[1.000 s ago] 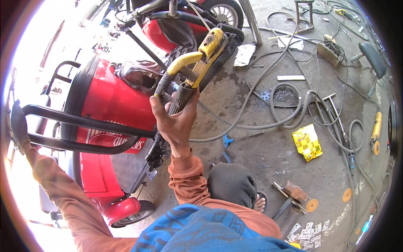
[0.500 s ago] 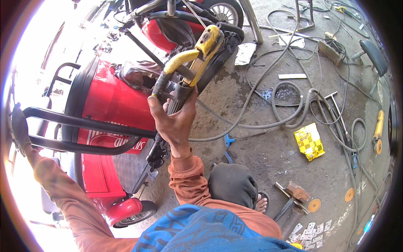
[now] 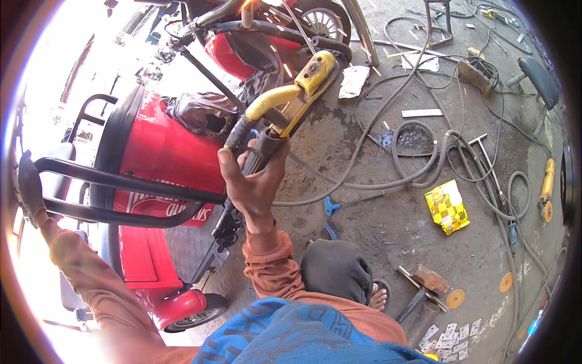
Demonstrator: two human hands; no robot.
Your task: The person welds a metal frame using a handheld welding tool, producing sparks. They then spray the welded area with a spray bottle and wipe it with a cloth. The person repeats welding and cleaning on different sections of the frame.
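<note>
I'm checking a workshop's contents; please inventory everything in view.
Vehicle parts: several, red, left and top
Rail: one loop, black, left
Clamp-like tool: one, yellow and grey, upper centre
Sparks: several, orange, top
Sheets: two, white, upper right
Strip: one, white, upper right
Seat-like part: one, dark, right
Hoses: several, grey, right
Grinder-like tool: one, yellow, right edge
Packet: one, yellow, right of centre
Blue-handled tool: one, blue, centre
Hammer: one, brown head, lower right
Discs: at least two, orange, lower right
Cards: several, pale, lower right
Garment: one, blue, bottom
Sleeves: two, orange-brown, left and centre
Knee: one, dark grey, lower centre
Right hand: one, centre, round the tool
Left hand: one, left edge, by the rail
</note>
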